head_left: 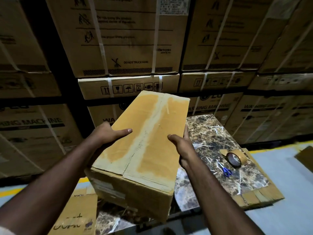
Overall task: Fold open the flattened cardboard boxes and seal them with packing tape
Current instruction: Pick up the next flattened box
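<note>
While the left hand (108,133) and right hand (182,144) clasp opposite sides of the erected brown cardboard box (144,150), lifted above the marbled tabletop (211,133), its top seam looks taped; the brown packing-tape roll (234,158) and blue-handled scissors (226,170) lie idle, suggesting this box is finished.

The cardboard box (144,141) was yellowish tan, with a paler, whitish strip of old tape residue running along its top seam and darker brown side walls. The worktop (211,133) bore a dark brown marble pattern veined in white and cream. Near its right edge lay a roll of brown packing tape (234,158) and scissors (226,170) with blue handles. The stacked cartons (127,39) behind were brown with black print and white straps. The floor (288,175) was pale grey with a yellow line.
</note>
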A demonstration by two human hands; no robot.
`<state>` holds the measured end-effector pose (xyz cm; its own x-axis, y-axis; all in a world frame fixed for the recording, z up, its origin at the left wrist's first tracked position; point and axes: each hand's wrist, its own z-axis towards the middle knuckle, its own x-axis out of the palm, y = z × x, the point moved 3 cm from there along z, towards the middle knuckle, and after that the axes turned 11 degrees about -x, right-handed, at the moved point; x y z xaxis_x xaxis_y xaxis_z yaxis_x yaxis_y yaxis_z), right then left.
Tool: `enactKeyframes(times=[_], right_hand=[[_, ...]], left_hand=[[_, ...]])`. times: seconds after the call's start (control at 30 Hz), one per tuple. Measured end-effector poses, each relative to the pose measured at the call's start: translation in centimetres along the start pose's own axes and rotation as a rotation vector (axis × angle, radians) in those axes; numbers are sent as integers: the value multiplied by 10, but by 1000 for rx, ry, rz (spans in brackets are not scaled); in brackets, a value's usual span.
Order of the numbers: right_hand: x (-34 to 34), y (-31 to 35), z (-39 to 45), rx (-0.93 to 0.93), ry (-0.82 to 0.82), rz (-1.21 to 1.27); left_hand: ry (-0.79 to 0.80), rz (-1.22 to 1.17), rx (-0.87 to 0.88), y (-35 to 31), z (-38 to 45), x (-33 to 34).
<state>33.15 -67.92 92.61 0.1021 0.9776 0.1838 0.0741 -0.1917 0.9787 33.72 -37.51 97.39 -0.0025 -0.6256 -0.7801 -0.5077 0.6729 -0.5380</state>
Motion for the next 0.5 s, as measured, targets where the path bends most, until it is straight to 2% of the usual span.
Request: enactKeyframes(times=[0.23, 0.5], right_hand=[[-63, 43, -2, -95, 18, -17], [-193, 86, 17, -166, 35, 6]], left_hand=[[-23, -81, 0, -50, -59, 14], [-97, 47, 206, -175, -109, 64]])
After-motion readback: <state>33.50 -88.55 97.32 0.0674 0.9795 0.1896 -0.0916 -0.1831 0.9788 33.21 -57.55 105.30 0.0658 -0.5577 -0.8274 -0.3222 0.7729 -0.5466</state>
